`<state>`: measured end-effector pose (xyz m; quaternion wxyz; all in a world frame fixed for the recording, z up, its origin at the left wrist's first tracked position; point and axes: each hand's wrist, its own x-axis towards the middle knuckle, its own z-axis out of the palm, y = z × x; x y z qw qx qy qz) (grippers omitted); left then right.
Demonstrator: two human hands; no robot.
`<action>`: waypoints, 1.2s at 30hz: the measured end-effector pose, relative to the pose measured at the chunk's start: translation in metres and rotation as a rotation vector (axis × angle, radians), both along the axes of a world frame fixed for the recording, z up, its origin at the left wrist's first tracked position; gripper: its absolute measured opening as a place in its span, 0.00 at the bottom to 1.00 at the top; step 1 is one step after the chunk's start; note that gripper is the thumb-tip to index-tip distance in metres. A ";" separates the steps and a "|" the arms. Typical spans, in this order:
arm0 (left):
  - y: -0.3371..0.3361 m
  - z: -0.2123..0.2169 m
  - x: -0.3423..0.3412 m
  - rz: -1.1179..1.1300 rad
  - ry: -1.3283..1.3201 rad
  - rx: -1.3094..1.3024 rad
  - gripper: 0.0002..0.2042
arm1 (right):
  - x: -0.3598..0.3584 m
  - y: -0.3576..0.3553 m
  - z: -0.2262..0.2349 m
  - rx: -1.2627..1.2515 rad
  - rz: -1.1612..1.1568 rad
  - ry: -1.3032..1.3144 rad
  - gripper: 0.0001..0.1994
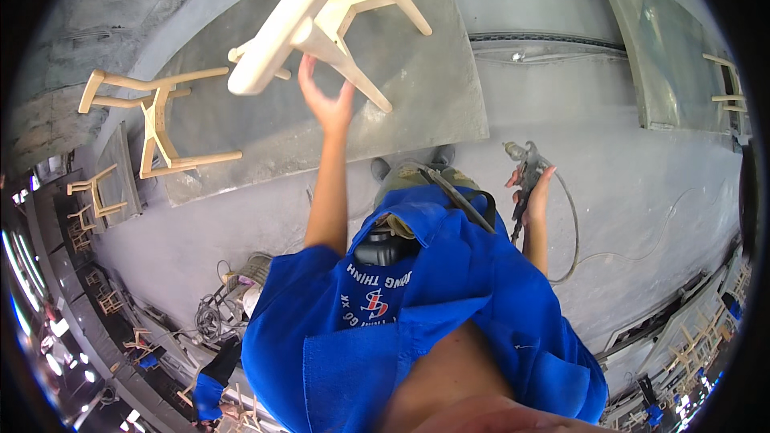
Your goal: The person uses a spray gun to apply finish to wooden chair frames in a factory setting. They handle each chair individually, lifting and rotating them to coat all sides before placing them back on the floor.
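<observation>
A pale wooden chair frame (pixel 286 28) stands out large at the top, above a grey board. My left hand (pixel 325 104) reaches up to one of its legs, thumb and forefinger curved against the leg. Its fingertips are partly hidden behind the wood. Off to the right, my right hand (pixel 537 192) is closed around the handle of a dark spray gun (pixel 527 175), whose nozzle points up and away. A thin hose (pixel 577 224) loops down from the gun. Between gun and chair frame there is a wide gap.
A second wooden frame (pixel 156 124) rests at the left of the grey board (pixel 433 96). Another panel (pixel 674 56) stands far right with a frame beside it. Coiled cable and a bucket (pixel 253 269) sit lower left. A blue-clothed person (pixel 210 393) is at bottom left.
</observation>
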<state>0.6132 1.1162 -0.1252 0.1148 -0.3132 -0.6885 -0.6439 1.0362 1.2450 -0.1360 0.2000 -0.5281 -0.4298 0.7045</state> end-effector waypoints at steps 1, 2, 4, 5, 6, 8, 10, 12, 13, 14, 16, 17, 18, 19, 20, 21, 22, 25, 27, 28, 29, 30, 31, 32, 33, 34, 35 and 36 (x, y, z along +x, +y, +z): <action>0.023 0.004 0.001 0.187 0.045 -0.162 0.38 | -0.001 0.005 0.001 0.018 -0.001 -0.012 0.43; 0.045 0.006 -0.007 0.222 -0.004 -0.020 0.33 | -0.003 0.009 0.002 0.040 -0.001 -0.021 0.43; 0.069 0.001 -0.035 0.206 -0.166 0.054 0.25 | -0.010 0.018 0.005 0.091 -0.011 -0.052 0.42; 0.070 -0.005 -0.045 0.190 -0.216 0.089 0.22 | -0.012 0.020 0.008 0.115 -0.014 -0.071 0.42; 0.065 -0.009 -0.051 0.186 -0.203 0.100 0.19 | -0.019 0.024 0.009 0.146 -0.026 -0.081 0.41; 0.040 -0.006 -0.049 0.179 -0.223 0.072 0.13 | -0.029 0.030 0.010 0.195 -0.040 -0.102 0.41; 0.003 0.016 -0.040 0.137 -0.309 0.131 0.12 | -0.040 0.036 0.013 0.217 -0.030 -0.136 0.41; -0.037 0.053 -0.039 0.017 -0.389 0.201 0.12 | -0.059 0.044 0.015 0.201 0.007 -0.122 0.40; -0.057 0.072 -0.044 -0.011 -0.449 0.168 0.10 | -0.070 0.050 0.018 0.187 0.022 -0.141 0.40; -0.077 0.089 -0.052 -0.018 -0.440 0.116 0.09 | -0.081 0.056 0.021 0.176 0.054 -0.077 0.40; -0.113 0.117 -0.077 -0.095 -0.497 0.136 0.09 | -0.119 0.067 0.032 0.143 0.087 0.010 0.40; -0.129 0.127 -0.091 -0.071 -0.541 0.154 0.09 | -0.139 0.070 0.038 0.173 0.101 0.112 0.41; -0.142 0.135 -0.105 -0.049 -0.584 0.174 0.09 | -0.161 0.072 0.043 0.192 0.105 0.187 0.42; -0.152 0.140 -0.118 -0.042 -0.608 0.204 0.09 | -0.184 0.076 0.048 0.145 0.108 0.253 0.42; -0.158 0.143 -0.128 -0.037 -0.628 0.238 0.10 | -0.206 0.083 0.051 0.120 0.131 0.352 0.43; -0.162 0.146 -0.135 0.002 -0.667 0.265 0.10 | -0.225 0.092 0.054 0.098 0.119 0.367 0.43; -0.162 0.148 -0.141 0.000 -0.683 0.268 0.10 | -0.242 0.100 0.054 0.128 0.156 0.465 0.44; -0.159 0.154 -0.159 -0.001 -0.669 0.192 0.10 | -0.292 0.116 0.040 0.066 0.114 0.442 0.44; -0.156 0.156 -0.174 0.020 -0.679 0.175 0.15 | -0.321 0.119 0.014 -0.051 0.065 0.368 0.44; -0.155 0.157 -0.183 0.063 -0.688 0.150 0.17 | -0.331 0.117 -0.001 -0.106 0.031 0.317 0.44; -0.155 0.158 -0.192 0.072 -0.682 0.115 0.20 | -0.331 0.116 -0.017 -0.115 0.030 0.306 0.44; -0.155 0.157 -0.201 0.112 -0.682 0.011 0.31 | -0.328 0.115 -0.033 -0.127 0.013 0.267 0.43; -0.156 0.156 -0.210 0.142 -0.648 -0.049 0.34 | -0.324 0.110 -0.049 -0.139 -0.012 0.211 0.43; -0.157 0.153 -0.220 0.224 -0.624 -0.103 0.38 | -0.316 0.109 -0.061 -0.140 -0.017 0.202 0.43; -0.158 0.148 -0.232 0.304 -0.615 -0.163 0.41 | -0.307 0.107 -0.072 -0.144 -0.029 0.187 0.42; -0.161 0.139 -0.246 0.357 -0.590 -0.206 0.49 | -0.297 0.104 -0.081 -0.147 -0.043 0.170 0.42; -0.163 0.125 -0.258 0.360 -0.493 -0.305 0.50 | -0.286 0.101 -0.087 -0.140 -0.052 0.155 0.42; -0.165 0.108 -0.265 0.383 -0.387 -0.383 0.52 | -0.276 0.096 -0.094 -0.135 -0.064 0.132 0.42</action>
